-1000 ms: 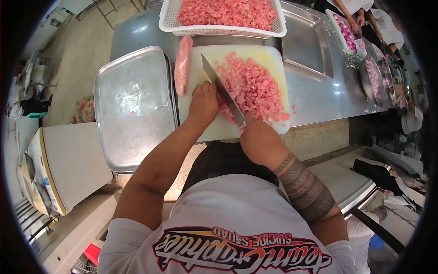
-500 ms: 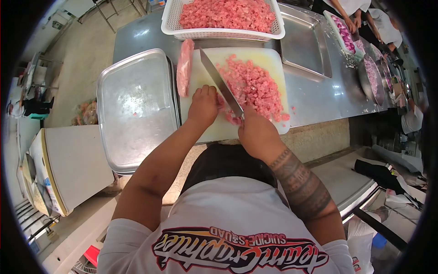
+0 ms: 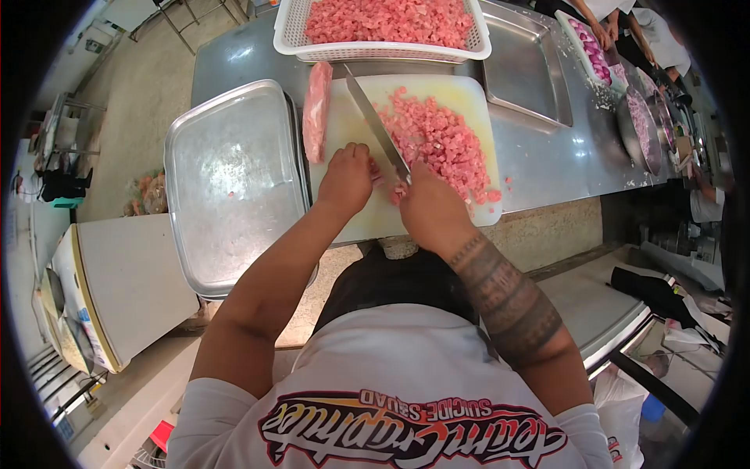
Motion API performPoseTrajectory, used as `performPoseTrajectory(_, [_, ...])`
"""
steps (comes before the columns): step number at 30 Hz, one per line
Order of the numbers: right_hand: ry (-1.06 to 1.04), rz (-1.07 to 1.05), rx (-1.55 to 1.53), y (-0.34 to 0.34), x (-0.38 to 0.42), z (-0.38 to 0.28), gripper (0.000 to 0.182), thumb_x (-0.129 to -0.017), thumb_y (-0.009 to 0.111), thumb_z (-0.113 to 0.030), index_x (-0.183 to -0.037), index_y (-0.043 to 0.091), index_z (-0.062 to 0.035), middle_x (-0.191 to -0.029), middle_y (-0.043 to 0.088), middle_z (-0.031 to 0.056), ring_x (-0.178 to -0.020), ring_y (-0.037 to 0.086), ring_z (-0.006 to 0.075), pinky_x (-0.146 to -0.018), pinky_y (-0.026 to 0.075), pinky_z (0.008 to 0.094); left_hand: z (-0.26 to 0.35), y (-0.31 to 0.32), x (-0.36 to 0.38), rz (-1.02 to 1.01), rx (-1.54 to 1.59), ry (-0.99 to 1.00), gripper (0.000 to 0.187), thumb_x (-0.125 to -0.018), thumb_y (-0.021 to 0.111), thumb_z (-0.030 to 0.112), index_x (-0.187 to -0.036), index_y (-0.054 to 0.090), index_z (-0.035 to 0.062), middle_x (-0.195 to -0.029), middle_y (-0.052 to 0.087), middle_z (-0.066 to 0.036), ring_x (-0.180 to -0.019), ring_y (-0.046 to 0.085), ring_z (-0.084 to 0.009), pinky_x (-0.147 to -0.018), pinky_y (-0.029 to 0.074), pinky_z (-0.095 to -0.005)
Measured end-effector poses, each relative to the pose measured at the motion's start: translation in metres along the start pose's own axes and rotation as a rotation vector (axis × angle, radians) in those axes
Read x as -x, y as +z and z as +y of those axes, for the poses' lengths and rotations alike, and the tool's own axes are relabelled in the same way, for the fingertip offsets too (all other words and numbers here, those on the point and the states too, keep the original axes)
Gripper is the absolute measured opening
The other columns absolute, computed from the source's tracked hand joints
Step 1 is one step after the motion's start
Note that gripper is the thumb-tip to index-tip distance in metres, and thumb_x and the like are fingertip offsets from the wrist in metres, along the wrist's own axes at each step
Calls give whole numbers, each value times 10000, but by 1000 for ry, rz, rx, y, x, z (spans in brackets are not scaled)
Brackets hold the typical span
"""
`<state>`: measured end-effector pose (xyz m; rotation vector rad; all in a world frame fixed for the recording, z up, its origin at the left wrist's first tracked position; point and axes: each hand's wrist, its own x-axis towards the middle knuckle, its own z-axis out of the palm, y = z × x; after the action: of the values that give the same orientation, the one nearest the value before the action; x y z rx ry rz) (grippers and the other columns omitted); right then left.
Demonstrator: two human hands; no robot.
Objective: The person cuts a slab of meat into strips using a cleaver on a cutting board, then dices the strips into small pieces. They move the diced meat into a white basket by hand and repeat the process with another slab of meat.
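Observation:
On the white cutting board (image 3: 351,227), my right hand (image 3: 434,209) is wrapped round the handle of a long knife (image 3: 376,125), its blade pointing away and to the left. Beside the blade, my left hand (image 3: 346,181) has its fingers curled down on a small piece of raw meat (image 3: 376,173), mostly hidden by the fingers. A heap of diced meat (image 3: 445,148) covers the board right of the knife. Along the board's left edge lies a long uncut strip of meat (image 3: 316,113).
Behind the board stands a white plastic basket (image 3: 383,55) of diced meat. Metal trays lie left (image 3: 234,156) and back right (image 3: 527,66). Farther right, other people's hands (image 3: 605,35) work near a tray of purple onions (image 3: 590,55) and a bowl (image 3: 637,133) of chopped onion.
My right hand and the knife have shifted slightly left and away from me, bringing the blade closer to my left hand. My left hand stays on the meat, nearly in place.

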<state>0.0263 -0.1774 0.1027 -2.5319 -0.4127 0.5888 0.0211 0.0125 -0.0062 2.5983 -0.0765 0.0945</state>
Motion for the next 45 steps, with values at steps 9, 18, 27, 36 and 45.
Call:
performPoseTrajectory(9, [20,14,-111,41,-18,-2,354,-942,567,-135,-1220,542,82,-958,720,327,-942,709,520,-858,551,606,-15,21,6,88,-139,137,279,-846,672,43,-1109,584,17,-1067,609,-174,-1009,606,-378,-928,498,-469])
performPoseTrajectory(18, [41,2,19,5,10,2,372,-936,566,-107,-1247,536,95,-960,717,338,-922,715,509,-825,564,598,-4,-31,3,-212,168,-18,90,-934,638,54,-957,665,-29,-1007,689,-243,-1024,679,-426,-891,545,-496])
performPoseTrajectory(27, [-15,5,-61,44,-4,5,364,-927,593,-116,-1226,524,78,-950,718,326,-928,714,505,-832,563,596,-11,-10,2,-248,18,46,191,-880,621,-26,-1012,754,12,-991,716,-224,-975,702,-423,-862,558,-490])
performPoseTrajectory(36, [89,43,0,8,21,19,347,-937,607,-128,-1222,528,54,-944,722,314,-938,713,511,-835,552,609,-1,-18,13,-182,17,26,105,-918,662,74,-957,729,3,-968,684,-217,-947,686,-426,-846,547,-517])
performPoseTrajectory(45, [0,-55,-93,33,48,18,305,-961,608,-107,-1153,496,102,-914,699,336,-919,692,521,-815,550,590,8,-15,0,-236,-52,12,107,-877,638,23,-930,731,30,-994,694,-218,-938,701,-437,-829,567,-511])
